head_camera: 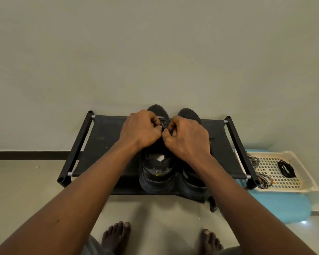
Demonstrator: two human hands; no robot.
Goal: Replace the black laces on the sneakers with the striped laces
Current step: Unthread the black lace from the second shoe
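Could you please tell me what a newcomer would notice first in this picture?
Mid-frame, the left hand and right hand meet, pinching the black lace of the left dark sneaker, which stands beside the right dark sneaker on a low black fabric shoe rack. At the right, a cream perforated plastic tray holds black-and-white striped laces and a coiled black lace.

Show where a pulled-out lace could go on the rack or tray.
Widest bare patch: rack fabric between its left bar and the left sneaker. Narrower strip right of the right sneaker. Tray: free between striped laces and black lace bundle. Crowded centre: left hand and right hand pinch the lace.
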